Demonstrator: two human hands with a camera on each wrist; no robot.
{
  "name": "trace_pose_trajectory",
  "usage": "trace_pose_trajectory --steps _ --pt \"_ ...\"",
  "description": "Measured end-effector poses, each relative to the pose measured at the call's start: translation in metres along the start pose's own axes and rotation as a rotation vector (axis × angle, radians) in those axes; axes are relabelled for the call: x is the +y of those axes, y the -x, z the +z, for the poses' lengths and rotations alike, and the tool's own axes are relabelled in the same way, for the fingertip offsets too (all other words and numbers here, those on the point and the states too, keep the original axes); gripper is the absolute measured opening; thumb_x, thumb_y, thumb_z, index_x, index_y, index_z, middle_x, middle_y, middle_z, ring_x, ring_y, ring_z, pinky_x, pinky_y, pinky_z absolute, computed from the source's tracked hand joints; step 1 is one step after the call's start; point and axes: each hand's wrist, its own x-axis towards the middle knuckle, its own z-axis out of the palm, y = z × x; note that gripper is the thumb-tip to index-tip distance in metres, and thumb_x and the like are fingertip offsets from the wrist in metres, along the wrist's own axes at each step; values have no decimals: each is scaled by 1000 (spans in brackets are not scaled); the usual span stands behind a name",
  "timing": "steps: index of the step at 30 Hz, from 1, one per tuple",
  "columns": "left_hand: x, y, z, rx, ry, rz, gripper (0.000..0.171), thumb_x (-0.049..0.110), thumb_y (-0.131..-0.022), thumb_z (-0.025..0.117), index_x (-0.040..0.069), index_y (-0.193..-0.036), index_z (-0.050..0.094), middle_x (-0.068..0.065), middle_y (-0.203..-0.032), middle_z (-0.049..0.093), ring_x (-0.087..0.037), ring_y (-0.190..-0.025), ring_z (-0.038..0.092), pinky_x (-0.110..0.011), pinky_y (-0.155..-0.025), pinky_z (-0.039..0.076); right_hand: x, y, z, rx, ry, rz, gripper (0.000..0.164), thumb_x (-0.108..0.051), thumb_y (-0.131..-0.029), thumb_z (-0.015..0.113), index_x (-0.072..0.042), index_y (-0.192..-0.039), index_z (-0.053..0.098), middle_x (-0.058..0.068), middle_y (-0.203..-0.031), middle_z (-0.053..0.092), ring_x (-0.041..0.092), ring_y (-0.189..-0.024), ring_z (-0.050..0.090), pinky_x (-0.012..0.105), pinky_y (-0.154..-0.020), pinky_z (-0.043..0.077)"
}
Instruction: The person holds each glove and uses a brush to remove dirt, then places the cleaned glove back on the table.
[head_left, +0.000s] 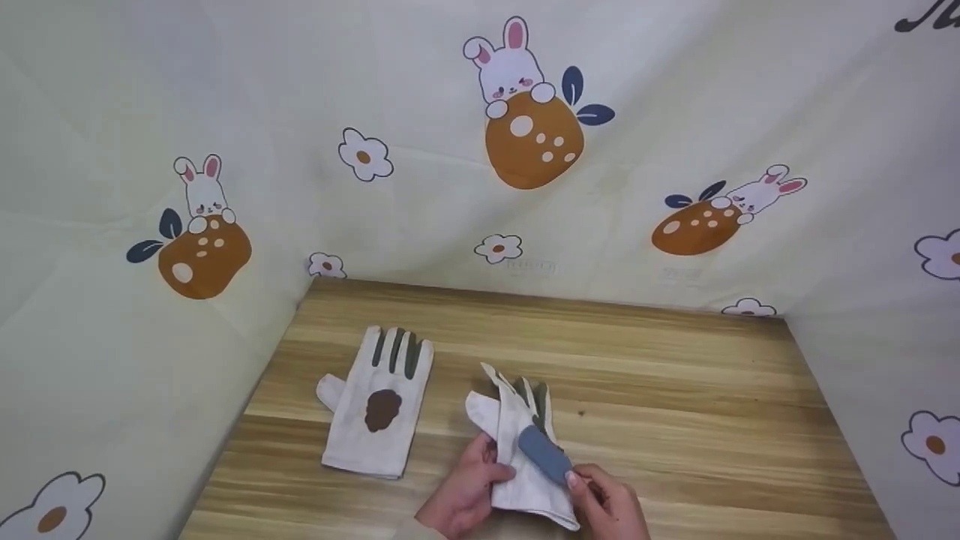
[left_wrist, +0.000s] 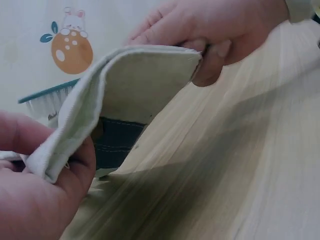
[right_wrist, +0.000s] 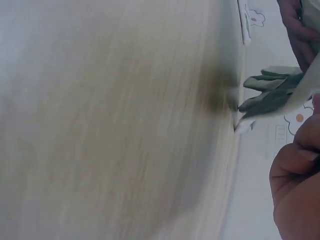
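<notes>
Near the front of the table, my left hand [head_left: 469, 484] pinches a white work glove [head_left: 514, 442] at its cuff side, thumb on top. The glove is raised and tilted, and its dark green finger strips [right_wrist: 272, 95] show in the right wrist view. My right hand [head_left: 611, 506] grips the near end of a small brush with a blue-grey back [head_left: 544, 454], which lies over the glove. White bristles [left_wrist: 50, 105] stand out under the back in the left wrist view; the glove partly hides them. My right fingers are close to the cuff's edge [left_wrist: 192, 55].
A second white glove [head_left: 349, 442] with a brown patch [head_left: 382, 410] and dark finger strips lies flat on the wooden table [head_left: 675, 390], to the left. Cloth walls [head_left: 420, 217] printed with rabbits and flowers enclose the table's back and sides.
</notes>
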Motion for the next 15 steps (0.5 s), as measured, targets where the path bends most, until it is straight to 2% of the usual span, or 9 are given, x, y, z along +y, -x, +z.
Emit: trace_pose_trajectory --steps 5,7,11,15 --pt "-1 1 0 -5 -5 -3 62 -17 -74 44 -5 -133 26 -17 -125 48 -30 -112 48 -43 -94 41 0 -4 -4 97 183 18 20 -42 -88 55 -25 -92 65 -13 -56 48 4 -48 43 21 -46 37" --pt "-1 1 1 1 -15 0 61 -17 -74 44 -5 -132 27 -16 -124 49 -28 -112 48 -41 -94 40 0 -5 -4 126 203 24 20 -42 -88 55 -25 -91 66 -12 -55 47 4 -48 42 21 -46 37" --pt "0 -1 1 13 -21 0 64 -17 -74 44 -5 -134 26 -16 -127 47 -28 -114 46 -42 -96 38 1 -4 -3 154 98 35 16 -36 -88 58 -22 -90 66 -9 -54 50 5 -46 43 21 -43 37" --pt "1 -2 0 41 -22 10 67 -17 -73 44 -5 -135 24 -17 -130 44 -28 -116 45 -42 -97 37 0 -3 0 180 -28 2 11 -27 -89 59 -18 -89 65 -3 -56 55 4 -44 42 21 -39 36"
